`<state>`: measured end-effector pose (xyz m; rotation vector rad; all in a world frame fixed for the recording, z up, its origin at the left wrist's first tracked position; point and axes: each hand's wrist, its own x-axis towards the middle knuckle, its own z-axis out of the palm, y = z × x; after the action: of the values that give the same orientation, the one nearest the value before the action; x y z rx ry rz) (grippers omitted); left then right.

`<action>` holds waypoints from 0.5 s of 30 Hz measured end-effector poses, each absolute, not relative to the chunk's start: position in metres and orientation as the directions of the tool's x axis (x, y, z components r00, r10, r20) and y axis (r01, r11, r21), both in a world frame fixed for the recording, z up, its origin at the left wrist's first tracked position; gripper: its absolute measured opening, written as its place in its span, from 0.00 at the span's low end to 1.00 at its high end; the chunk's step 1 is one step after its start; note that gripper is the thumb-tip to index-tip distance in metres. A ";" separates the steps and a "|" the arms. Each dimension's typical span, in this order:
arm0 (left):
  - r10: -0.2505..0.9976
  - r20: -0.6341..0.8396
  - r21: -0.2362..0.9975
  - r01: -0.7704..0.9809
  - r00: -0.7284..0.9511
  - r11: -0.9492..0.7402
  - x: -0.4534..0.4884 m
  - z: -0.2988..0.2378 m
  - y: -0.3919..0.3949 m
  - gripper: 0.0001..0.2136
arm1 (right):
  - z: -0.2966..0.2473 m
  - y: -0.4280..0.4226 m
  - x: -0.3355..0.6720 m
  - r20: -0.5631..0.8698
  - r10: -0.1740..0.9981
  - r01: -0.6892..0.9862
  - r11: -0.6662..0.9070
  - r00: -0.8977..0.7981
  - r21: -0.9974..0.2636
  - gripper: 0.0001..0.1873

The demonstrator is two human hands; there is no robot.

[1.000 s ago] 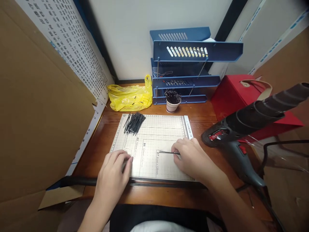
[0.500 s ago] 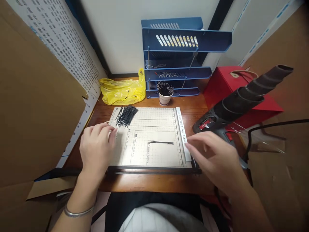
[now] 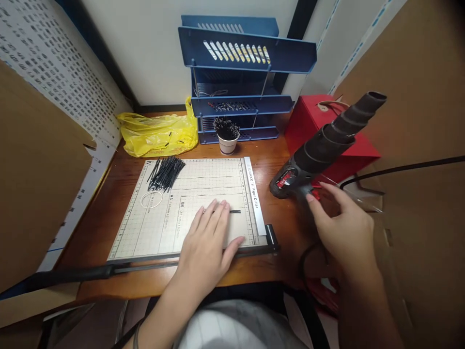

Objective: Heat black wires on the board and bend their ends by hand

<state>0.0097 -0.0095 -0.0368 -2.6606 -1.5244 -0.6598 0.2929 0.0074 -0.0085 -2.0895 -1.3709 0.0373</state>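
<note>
Lower ctr, L hand (image 3: pixel 206 242) now flat, unclenched over black strands (image 3: pixel 235 211); ring (image 3: pixel 149 208) now loose mid-left. Mid-right, R hand's (image 3: pixel 343 225) moved to heat gun (image 3: pixel 314 152), fingers parted, contact unclear.

Back wall (image 3: pixel 156 53) plain off-white, dark strips (image 3: pixel 301 19) running up L & R sides. Cardboard panel (image 3: pixel 32 174) on L, paper w/ rows of dk print (image 3: pixel 65 68) along its upper edge; 2nd cardboard panel (image 3: pixel 417 126) on R. Table (image 3: pixel 92 228) red-brn wood, glossy, lt catching nr front edge. Blue multi-tier rack (image 3: pixel 250 48) at back, nr wall.
</note>
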 end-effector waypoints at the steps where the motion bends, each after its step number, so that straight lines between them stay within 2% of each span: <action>1: 0.822 0.345 0.192 0.823 0.454 -0.535 0.016 -0.041 -0.009 0.30 | -0.011 0.006 0.293 0.284 0.844 0.817 -0.270 0.455 -0.509 0.25; 4: 0.823 0.312 0.189 0.818 0.474 -0.543 0.022 -0.050 -0.006 0.30 | -0.017 -0.001 0.291 0.268 0.848 0.820 -0.287 0.458 -0.495 0.25; 11: 0.824 0.298 0.165 0.824 0.482 -0.542 0.021 -0.054 -0.007 0.27 | -0.035 -0.008 0.285 0.424 0.853 0.904 -0.120 0.306 -0.411 0.25; 15: 0.819 0.313 0.127 0.834 0.480 -0.537 0.023 -0.054 -0.008 0.27 | -0.048 -0.005 0.284 0.484 0.830 0.923 -0.090 0.276 -0.373 0.26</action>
<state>0.0232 -0.0076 -0.0540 -2.6656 -1.4899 -0.5272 0.2845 -0.0052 -0.0482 -1.9366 -1.5735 -0.1952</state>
